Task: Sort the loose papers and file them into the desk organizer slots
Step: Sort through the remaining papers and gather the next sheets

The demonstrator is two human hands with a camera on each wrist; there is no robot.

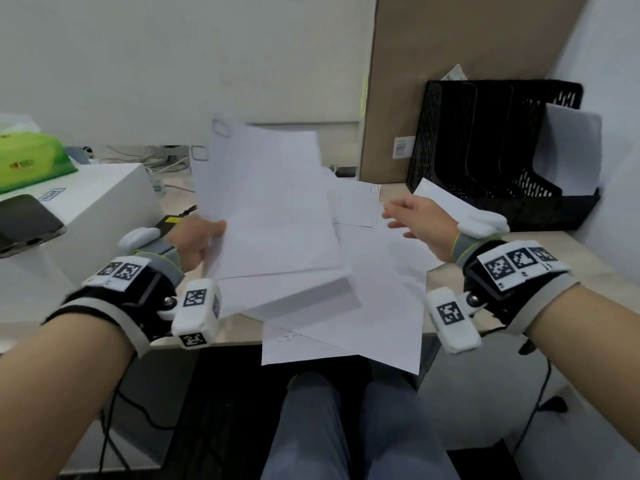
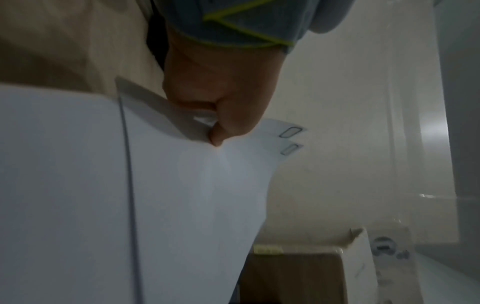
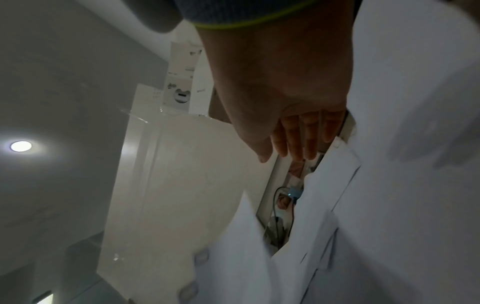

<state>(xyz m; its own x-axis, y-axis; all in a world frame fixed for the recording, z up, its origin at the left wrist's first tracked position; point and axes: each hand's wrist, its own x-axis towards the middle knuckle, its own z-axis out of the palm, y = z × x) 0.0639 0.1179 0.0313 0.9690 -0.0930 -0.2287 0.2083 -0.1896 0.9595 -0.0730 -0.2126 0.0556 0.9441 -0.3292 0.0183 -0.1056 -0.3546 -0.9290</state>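
Observation:
My left hand [image 1: 204, 237] pinches a few white sheets [image 1: 263, 199] by their left edge and holds them raised over the desk; in the left wrist view the thumb and fingers [image 2: 221, 127] clamp the sheets [image 2: 182, 195]. More loose papers [image 1: 374, 306] lie spread on the desk below, some overhanging its front edge. My right hand [image 1: 412, 220] hovers over them with fingers straight, holding nothing; the right wrist view shows its flat fingers [image 3: 303, 133]. The black mesh desk organizer [image 1: 485, 147] stands at the back right, with one sheet [image 1: 568, 150] in its rightmost slot.
A white box [image 1: 86, 209] sits at the left with a dark phone [image 1: 24, 220] and a green tissue pack [image 1: 31, 157] on it. A brown partition board [image 1: 433, 64] stands behind the organizer. Cables lie at the back of the desk [image 1: 554, 258].

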